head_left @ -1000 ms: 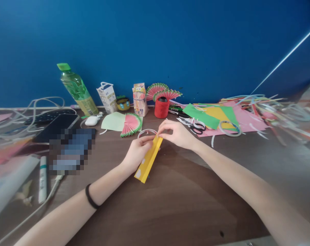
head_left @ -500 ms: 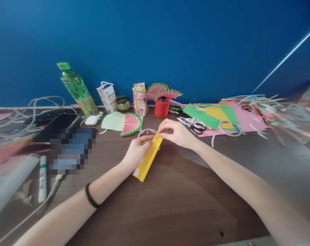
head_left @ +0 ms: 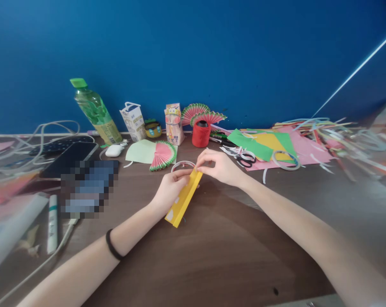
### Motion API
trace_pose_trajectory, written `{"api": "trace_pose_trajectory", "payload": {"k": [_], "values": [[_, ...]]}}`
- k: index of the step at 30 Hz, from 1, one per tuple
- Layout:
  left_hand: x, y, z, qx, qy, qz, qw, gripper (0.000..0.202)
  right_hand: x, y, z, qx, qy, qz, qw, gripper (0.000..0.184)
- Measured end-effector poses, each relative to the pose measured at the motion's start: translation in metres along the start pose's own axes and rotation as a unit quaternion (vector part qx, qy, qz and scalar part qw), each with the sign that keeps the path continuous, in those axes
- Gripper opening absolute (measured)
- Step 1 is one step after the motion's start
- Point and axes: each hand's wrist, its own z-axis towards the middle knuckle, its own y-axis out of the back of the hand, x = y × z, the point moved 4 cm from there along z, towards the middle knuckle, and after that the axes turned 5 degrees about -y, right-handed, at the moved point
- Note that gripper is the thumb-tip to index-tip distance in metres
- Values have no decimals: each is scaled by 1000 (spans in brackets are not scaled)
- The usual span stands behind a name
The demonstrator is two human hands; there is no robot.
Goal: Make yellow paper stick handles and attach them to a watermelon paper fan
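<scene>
A strip of yellow paper point(head_left: 184, 203) with whitish spots slants above the dark table, a fold running along its length. My left hand point(head_left: 172, 187) grips it from the left side, thumb on top and fingers partly hidden behind it. At its upper end, my right hand point(head_left: 217, 166) pinches the tip between thumb and fingers. Just behind the hands lies a roll of clear tape point(head_left: 183, 163), partly covered by them. A pink and green pleated paper fan point(head_left: 164, 154) rests on pale green paper point(head_left: 138, 152) to the left.
Along the blue wall stand a green bottle point(head_left: 95, 111), a carton point(head_left: 133, 121), a decorated box point(head_left: 174, 125) and a red pot point(head_left: 201, 134). Scissors point(head_left: 245, 160), coloured paper point(head_left: 311, 149) and another tape roll point(head_left: 286, 160) lie right; a phone point(head_left: 93, 187) and marker point(head_left: 52, 224) left.
Almost nothing differs. Both hands keep their hold on the yellow paper, and the whole view has shifted very slightly.
</scene>
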Motion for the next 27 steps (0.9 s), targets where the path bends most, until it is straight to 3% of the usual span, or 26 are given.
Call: {"api": "trace_pose_trajectory", "payload": {"k": [11, 19, 27], "values": [[0, -1, -3, 4, -9, -2, 1000, 32, -3, -3, -1, -30, 8, -1, 1000, 8], [-3, 3, -2, -6, -83, 133, 988, 35, -1, -2, -1, -43, 7, -2, 999, 7], [-5, 6, 0, -5, -109, 164, 980, 36, 0, -3, -1, -54, 32, -2, 998, 7]]}}
